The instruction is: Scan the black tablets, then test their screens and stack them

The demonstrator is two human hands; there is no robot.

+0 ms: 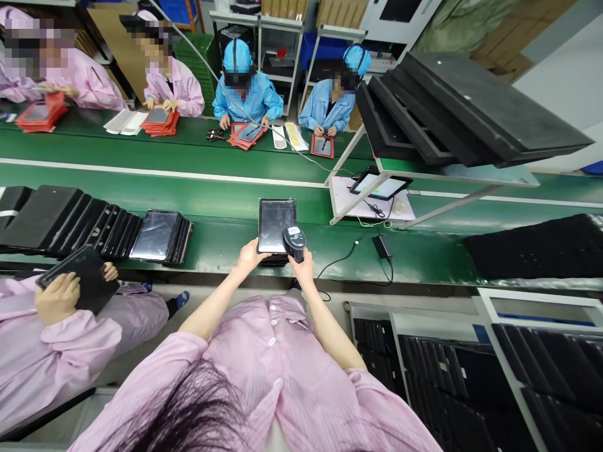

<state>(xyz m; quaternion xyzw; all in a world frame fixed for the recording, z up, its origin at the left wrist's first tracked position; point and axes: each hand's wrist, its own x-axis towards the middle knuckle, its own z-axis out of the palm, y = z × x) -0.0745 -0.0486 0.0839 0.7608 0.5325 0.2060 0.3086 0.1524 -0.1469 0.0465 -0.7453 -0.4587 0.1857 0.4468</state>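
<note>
In front of me a tablet (pixel 274 223) with a shiny dark screen lies on top of a short stack at the bench edge. My left hand (pixel 250 256) grips its near left corner, thumb and fingers at the edge. A black handheld barcode scanner (pixel 294 238) is in my right hand (pixel 303 266), fingers wrapped round the handle. The scanner head sits over the tablet's near right corner; whether they touch I cannot tell. More tablets (pixel 154 235) stand leaning in a row to the left.
Black foam trays (pixel 461 107) are piled on a metal stand at right, above a lit display (pixel 381 186). A cable and black adapter (pixel 382 247) lie right of me. A person at left holds a black tray (pixel 87 276). Several co-workers sit across the green bench (pixel 221 169).
</note>
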